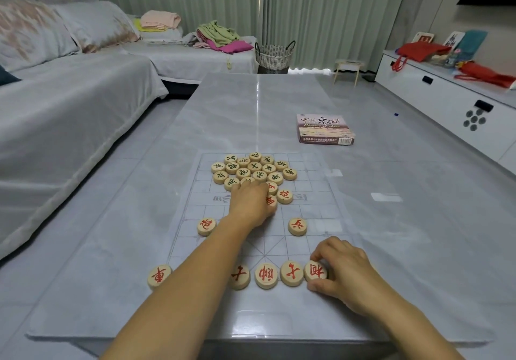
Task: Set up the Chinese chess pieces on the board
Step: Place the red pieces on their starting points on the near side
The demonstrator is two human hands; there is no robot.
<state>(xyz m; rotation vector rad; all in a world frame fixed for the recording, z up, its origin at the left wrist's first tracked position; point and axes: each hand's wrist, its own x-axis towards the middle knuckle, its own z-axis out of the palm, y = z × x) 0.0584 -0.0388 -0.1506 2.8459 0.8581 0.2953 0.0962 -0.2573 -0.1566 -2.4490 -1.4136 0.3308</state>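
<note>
Nearest, along the near edge of the thin translucent printed chess board (329,211) on the glossy grey table (251,102): a row of round pale wooden red-lettered pieces (266,275). Right hand (342,273) at the row's right end, thumb and fingertips (317,256) pinching the last red piece (315,271). Further in, two lone red pieces (297,226) apart. Mid-board, left hand (250,203) palm-down over red pieces; finger state cannot be told. Beyond, a cluster of dark-lettered wooden pieces (254,168). Farther right, a flat printed cardboard chess box (324,129).
</note>
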